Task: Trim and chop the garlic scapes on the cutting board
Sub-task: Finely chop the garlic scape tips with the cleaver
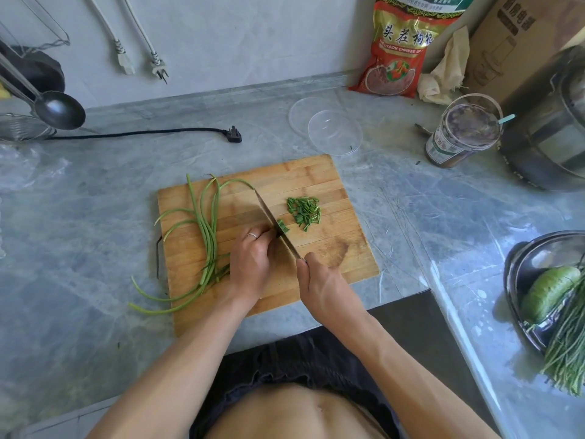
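A bamboo cutting board (319, 172) lies on the grey marble counter. Long green garlic scapes (207, 226) lie along its left side, some ends hanging over the board's front left edge. A small pile of chopped pieces (304, 212) sits right of centre. My left hand (251, 264) presses down a bunch of scapes, whose cut ends (282, 225) show just past the blade. My right hand (319, 285) grips the handle of a cleaver (269, 213), whose blade stands edge-down on the board against my left knuckles.
Two clear plastic containers (326, 128) sit behind the board. A jar (459, 134), a red bag (399, 49) and a metal pot (550, 128) stand at the back right. A metal bowl (519, 261) with a cucumber and greens is at the right. A black plug (232, 136) lies behind left.
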Tool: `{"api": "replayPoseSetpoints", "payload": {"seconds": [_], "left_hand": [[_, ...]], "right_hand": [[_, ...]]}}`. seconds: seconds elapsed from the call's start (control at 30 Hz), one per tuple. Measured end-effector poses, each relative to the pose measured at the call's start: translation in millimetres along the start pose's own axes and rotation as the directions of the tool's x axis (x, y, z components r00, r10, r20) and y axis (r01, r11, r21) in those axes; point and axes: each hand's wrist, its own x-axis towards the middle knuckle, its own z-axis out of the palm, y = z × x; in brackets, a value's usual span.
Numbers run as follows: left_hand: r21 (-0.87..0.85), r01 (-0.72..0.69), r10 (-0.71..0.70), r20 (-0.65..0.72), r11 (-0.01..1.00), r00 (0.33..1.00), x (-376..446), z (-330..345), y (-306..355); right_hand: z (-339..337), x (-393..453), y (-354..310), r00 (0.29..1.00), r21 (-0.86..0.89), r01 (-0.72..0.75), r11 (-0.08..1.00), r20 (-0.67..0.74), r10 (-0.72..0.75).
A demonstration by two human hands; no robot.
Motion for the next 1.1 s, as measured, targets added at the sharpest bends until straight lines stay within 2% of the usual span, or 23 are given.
{"api": "replayPoseSetpoints", "payload": {"seconds": [0.27,0.47,0.6,0.73,0.93,1.1], "left_hand": [[-0.006,0.051,-0.051,0.034,0.999,0.998,-1,2,0],[-0.012,0.016,-0.016,0.007,1.000,1.000,-2,2,0],[-0.011,0.040,-0.040,0.017,0.999,0.999,-3,4,-1],[-0.020,0.016,-0.016,0.013,1.000,1.000,-2,2,-1],[0.012,-0.004,0.004,0.017,1.000,1.000,-1,4,-2],[-0.037,0.029,-0.028,0.030,0.999,0.999,4,5,3]], "right_hand": [[0,7,-7,1.000,-0.058,0.010,0.998,0.015,-0.009],[-4,10,-6,1.000,0.008,-0.003,1.000,0.007,0.003],[-2,9,-1,1.000,0.026,-0.005,1.000,0.022,0.004],[-8,5,8,0.998,0.098,-0.056,0.994,0.044,0.052],[-16,15,14,0.997,0.137,-0.069,0.988,-0.018,0.072],[-22,16,19,0.999,0.093,-0.040,0.995,-0.025,0.042]]}}
